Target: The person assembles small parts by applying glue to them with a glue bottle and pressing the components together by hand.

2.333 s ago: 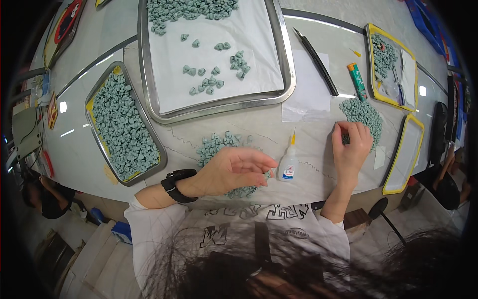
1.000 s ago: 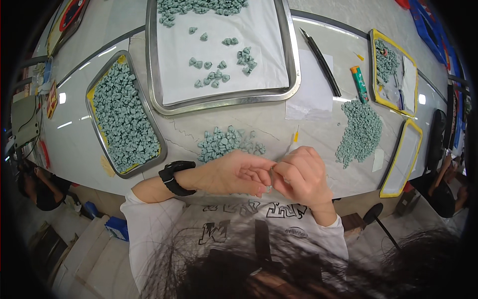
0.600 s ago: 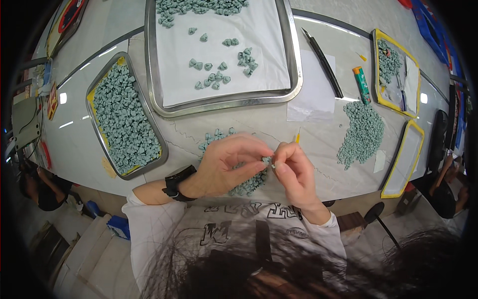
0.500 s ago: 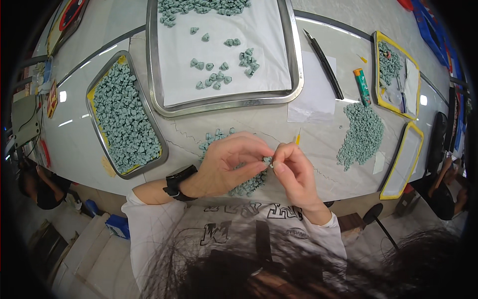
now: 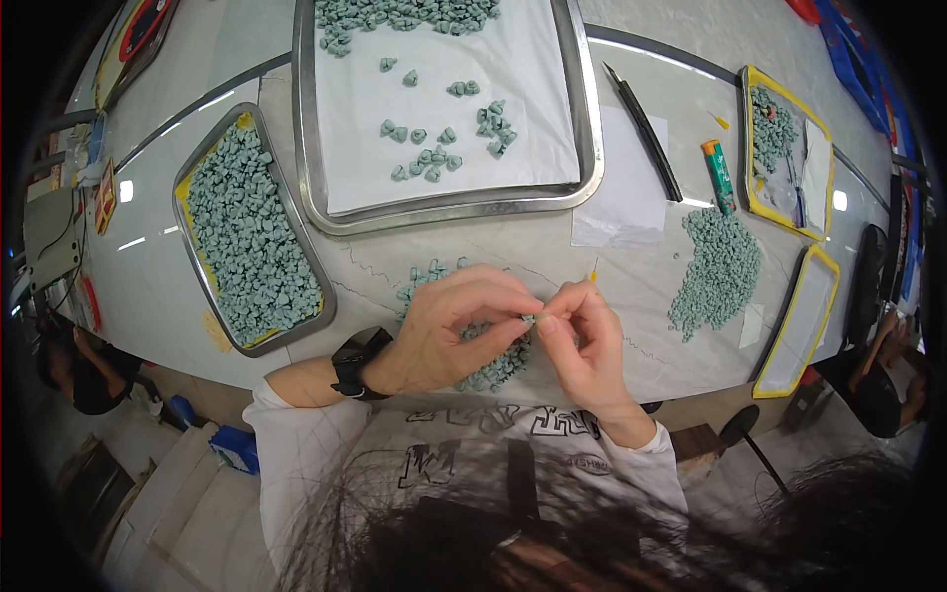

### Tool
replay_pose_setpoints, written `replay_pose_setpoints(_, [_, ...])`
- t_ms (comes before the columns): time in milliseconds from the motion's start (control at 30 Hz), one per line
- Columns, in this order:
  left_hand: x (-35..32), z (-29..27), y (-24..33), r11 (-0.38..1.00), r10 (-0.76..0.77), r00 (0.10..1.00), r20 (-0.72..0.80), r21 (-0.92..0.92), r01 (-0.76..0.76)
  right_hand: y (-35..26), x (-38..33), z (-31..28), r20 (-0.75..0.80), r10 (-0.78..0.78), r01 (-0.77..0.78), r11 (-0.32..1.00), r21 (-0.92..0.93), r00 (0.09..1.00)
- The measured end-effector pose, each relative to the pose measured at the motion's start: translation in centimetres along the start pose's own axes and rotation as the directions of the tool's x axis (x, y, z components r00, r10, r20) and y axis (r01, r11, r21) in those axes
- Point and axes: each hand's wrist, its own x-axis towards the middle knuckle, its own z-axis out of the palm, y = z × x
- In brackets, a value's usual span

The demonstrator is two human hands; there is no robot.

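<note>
Close above the near edge of the counter (image 5: pixel 641 296), around its middle, a tiny green piece (image 5: pixel 529 321) sits between two hands. The left hand (image 5: pixel 449 331), with a black watch (image 5: pixel 358 363) at its wrist, pinches it between thumb and fingertips, palm hollowed. The right hand (image 5: pixel 587 345) meets it there, thumb and index fingertip closed on its other side; whether they also grip a separate bit is too small to tell. Beneath the left hand, partly hidden, a loose pile of green pieces (image 5: pixel 498 370) reaches toward the near edge. A yellow needle tip (image 5: pixel 594 277) shows just behind the right hand. Farther right lies a heap of finer green bits (image 5: pixel 715 271), with a green tube with an orange end (image 5: pixel 719 178) at its far side. Toward the counter's far edge, a big steel tray (image 5: pixel 444 212) carries scattered pieces on a white sheet (image 5: pixel 365 178), most crowded at its far end. Left of it, a grey tray (image 5: pixel 299 335) is full of similar pieces, its lower end toward the near edge.
</note>
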Motion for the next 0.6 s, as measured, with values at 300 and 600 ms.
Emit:
replay_pose_setpoints(300, [-0.02, 0.23, -0.66, 0.978, -0.026, 0.996, -0.091, -0.207, 0.007, -0.62, 0.48, 0.10, -0.055, -0.405, 0.351, 0.844, -0.404, 0.912])
replay_pose_setpoints(600, [0.15, 0.42, -0.61, 0.978, 0.046, 0.993, -0.104, -0.197, -0.066, -0.40, 0.75, -0.01, -0.021, -0.469, 0.397, 0.770, -0.499, 0.883])
